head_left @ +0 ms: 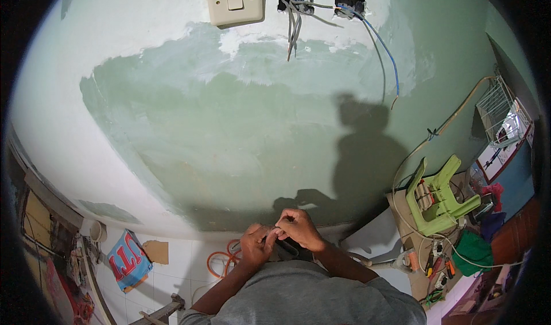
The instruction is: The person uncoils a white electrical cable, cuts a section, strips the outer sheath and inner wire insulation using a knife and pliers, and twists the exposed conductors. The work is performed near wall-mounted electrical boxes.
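Note:
My left hand (256,244) and my right hand (299,229) meet in front of my grey shirt, low before the wall. The fingers of both are closed in a pinch, tips almost touching. Whatever sits between them is too small or hidden to make out. High on the wall, a cream light switch (235,1) is mounted at the left. Beside it, several grey wires (294,31) hang from a rough square hole. From a second hole to the right, a blue wire (387,49) curves down to a bare copper end.
At right, an upturned green plastic stool (439,224) rests on a table with screwdrivers (449,267) and other tools. A pale cable (410,154) runs down the wall from a wire rack (502,112). An orange hose (217,262), cardboard (156,252) and a printed bag (130,262) lie on the tiles.

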A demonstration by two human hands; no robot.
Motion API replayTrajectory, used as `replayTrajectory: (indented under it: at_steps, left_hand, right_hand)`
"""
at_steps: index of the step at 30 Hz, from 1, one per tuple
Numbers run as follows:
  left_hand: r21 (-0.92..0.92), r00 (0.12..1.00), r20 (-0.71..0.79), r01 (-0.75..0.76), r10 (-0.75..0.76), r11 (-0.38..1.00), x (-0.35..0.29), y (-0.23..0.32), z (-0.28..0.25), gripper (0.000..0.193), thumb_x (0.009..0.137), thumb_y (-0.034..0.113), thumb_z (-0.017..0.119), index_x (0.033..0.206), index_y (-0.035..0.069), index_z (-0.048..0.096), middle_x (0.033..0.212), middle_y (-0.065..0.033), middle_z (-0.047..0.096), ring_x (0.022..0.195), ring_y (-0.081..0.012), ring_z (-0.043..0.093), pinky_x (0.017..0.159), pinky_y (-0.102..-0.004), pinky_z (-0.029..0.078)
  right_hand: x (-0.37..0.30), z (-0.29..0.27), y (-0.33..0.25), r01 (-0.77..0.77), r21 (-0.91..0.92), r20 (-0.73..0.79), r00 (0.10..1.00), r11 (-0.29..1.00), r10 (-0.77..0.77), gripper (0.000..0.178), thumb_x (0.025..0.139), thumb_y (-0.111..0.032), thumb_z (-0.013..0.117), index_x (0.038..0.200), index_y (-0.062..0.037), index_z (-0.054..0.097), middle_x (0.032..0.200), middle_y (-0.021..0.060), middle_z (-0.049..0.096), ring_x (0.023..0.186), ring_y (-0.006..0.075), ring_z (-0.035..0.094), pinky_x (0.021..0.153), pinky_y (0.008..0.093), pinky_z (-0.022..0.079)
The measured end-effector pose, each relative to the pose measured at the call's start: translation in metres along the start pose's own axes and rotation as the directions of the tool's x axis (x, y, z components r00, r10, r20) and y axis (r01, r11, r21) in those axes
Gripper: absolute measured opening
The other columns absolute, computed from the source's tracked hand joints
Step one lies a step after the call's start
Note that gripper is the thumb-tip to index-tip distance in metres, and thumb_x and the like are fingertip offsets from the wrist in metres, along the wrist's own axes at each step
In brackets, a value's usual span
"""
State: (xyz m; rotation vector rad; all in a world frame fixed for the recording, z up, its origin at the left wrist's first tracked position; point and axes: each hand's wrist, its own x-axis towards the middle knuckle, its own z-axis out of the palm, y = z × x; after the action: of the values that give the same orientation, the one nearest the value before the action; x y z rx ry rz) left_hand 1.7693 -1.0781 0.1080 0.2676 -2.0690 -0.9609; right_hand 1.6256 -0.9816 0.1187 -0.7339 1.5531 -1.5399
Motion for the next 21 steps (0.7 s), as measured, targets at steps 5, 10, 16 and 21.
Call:
replayTrajectory:
  at_steps: [5,10,16,21]
  left_hand:
    - [0.015,1.000,0.002,-0.014,0.014,1.000,-0.002,-0.008,0.006,0.008,0.087,0.010,0.071,0.091,0.004,0.073,0.070,-0.0135,0.061,0.063,-0.0290,0.058,0.058,-0.0374,0.045]
    - [0.183,0.995,0.067,0.064,-0.078,0.981,-0.016,-0.024,0.009,0.014,0.087,0.014,0.070,0.084,0.000,0.067,0.072,-0.0170,0.058,0.065,-0.0339,0.059,0.060,-0.0407,0.046]
    - [-0.101,0.996,-0.014,0.088,-0.090,0.991,0.012,0.015,-0.010,0.020,0.099,0.013,0.057,0.086,-0.001,0.063,0.070,-0.0108,0.052,0.064,-0.0202,0.048,0.061,-0.0341,0.041]
    - [-0.259,0.992,0.062,0.124,-0.111,0.958,0.015,0.022,-0.020,0.018,0.100,0.014,0.057,0.092,-0.001,0.063,0.076,-0.0085,0.056,0.070,-0.0177,0.051,0.065,-0.0319,0.042]
  right_hand:
    - [0.002,-0.004,0.001,-0.048,0.047,-0.003,0.999,0.998,0.048,0.012,0.090,-0.007,0.059,0.083,0.0025,0.060,0.076,0.0105,0.065,0.068,0.0148,0.067,0.061,0.0289,0.061]
    - [0.003,-0.002,-0.001,-0.051,0.068,-0.004,0.999,0.996,0.052,0.015,0.081,-0.010,0.068,0.074,-0.0029,0.056,0.067,0.0063,0.062,0.056,0.0138,0.061,0.050,0.0299,0.052]
    - [-0.018,0.007,-0.042,0.026,0.122,0.083,0.996,0.992,-0.036,0.020,0.091,-0.013,0.060,0.101,0.0036,0.066,0.083,0.0099,0.066,0.073,0.0135,0.065,0.060,0.0330,0.059]
    - [-0.035,0.011,-0.060,0.068,0.092,0.058,0.996,0.993,-0.073,0.020,0.093,-0.011,0.058,0.104,0.0026,0.067,0.085,0.0086,0.067,0.074,0.0123,0.064,0.069,0.0291,0.057]
